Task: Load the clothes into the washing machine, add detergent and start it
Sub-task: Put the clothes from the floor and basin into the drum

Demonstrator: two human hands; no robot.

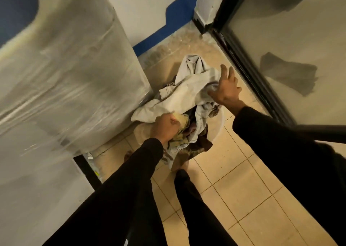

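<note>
A pile of clothes (189, 133) fills a pale laundry basket (218, 133) on the tiled floor, beside the grey washing machine (74, 77) at the left. On top lies a light cream garment (187, 90). My left hand (165, 126) grips a fistful of that cream cloth at the pile's near left side. My right hand (227, 86) hovers over the pile's far right side with its fingers spread, its palm touching a grey fold of cloth. The machine's opening is out of sight.
A dark-framed glass door (290, 58) runs along the right. A white wall with a blue band (179, 15) stands behind the basket. My dark trouser legs (196, 199) and beige floor tiles (252, 199) fill the foreground.
</note>
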